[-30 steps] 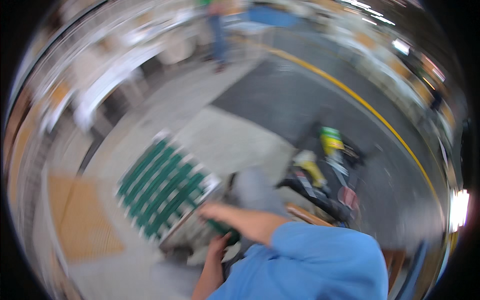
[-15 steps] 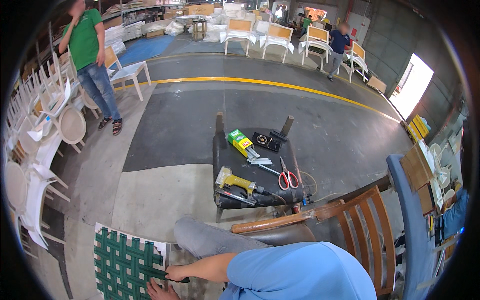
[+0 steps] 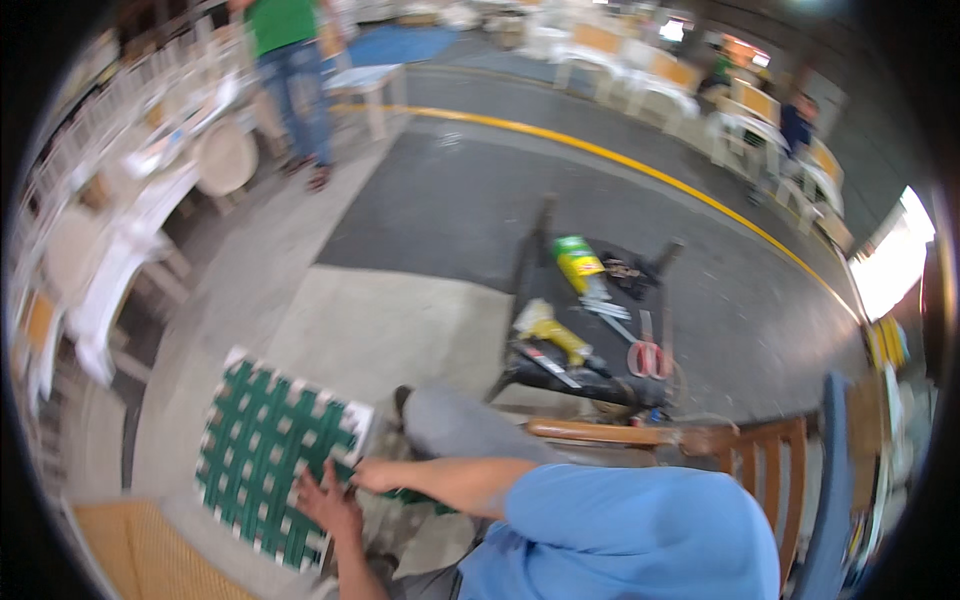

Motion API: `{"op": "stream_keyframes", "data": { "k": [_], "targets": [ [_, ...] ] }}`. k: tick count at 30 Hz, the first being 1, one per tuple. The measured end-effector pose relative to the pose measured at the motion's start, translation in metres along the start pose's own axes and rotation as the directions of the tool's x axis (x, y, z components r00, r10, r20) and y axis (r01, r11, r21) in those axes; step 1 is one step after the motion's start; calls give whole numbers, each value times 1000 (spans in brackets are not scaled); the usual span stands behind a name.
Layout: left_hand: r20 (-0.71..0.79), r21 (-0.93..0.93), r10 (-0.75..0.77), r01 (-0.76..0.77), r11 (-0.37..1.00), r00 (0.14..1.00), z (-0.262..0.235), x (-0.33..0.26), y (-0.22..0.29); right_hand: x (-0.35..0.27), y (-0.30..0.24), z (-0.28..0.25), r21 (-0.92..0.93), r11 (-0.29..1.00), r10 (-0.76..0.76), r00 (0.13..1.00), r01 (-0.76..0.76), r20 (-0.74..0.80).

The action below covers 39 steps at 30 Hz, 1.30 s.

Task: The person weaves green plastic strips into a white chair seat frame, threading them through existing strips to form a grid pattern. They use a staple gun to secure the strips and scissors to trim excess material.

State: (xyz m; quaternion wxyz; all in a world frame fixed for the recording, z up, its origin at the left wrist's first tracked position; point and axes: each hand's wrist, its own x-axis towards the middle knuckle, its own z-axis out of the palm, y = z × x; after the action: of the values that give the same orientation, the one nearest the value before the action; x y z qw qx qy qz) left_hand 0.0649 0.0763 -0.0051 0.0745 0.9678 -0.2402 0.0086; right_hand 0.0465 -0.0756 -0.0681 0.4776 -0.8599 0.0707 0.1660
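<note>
Since half a second ago the view has swung left, and the green webbed seat frame point(image 3: 275, 460) now lies in full sight at seven o'clock, so the weaving stays in reach. The left hand point(image 3: 325, 505) rests spread flat on it; the right hand point(image 3: 375, 475) pinches a strap at its edge. Farther off, at one o'clock, a low black stand point(image 3: 590, 375) holds a yellow drill point(image 3: 550, 328) and red scissors point(image 3: 648, 355), while a person in green point(image 3: 290, 60) stands well apart at eleven.

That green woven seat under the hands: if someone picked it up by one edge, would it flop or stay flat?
The seat would probably stay flat: its green straps look stretched over a pale square frame. The open weave suggests it is fairly light for its size. Lying flat under the left hand, it seems unlikely to roll or tip.
</note>
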Motion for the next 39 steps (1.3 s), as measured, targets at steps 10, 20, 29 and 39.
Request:
{"op": "stream_keyframes", "data": {
  "k": [10,20,29,39],
  "targets": [
    [-5,-76,25,-25,997,1000,5,-4,-30,-68,-6,-6,84,947,274,918,-309,288],
    [88,-79,36,-29,996,995,-1,-2,-35,-92,-8,-18,196,891,328,878,-410,349],
    [75,-100,58,-50,994,996,2,1,-40,-54,27,-8,-253,959,203,931,-127,304],
    [72,-105,-17,25,994,997,6,16,-18,35,53,12,-662,750,308,896,-20,321]
  ]
}}
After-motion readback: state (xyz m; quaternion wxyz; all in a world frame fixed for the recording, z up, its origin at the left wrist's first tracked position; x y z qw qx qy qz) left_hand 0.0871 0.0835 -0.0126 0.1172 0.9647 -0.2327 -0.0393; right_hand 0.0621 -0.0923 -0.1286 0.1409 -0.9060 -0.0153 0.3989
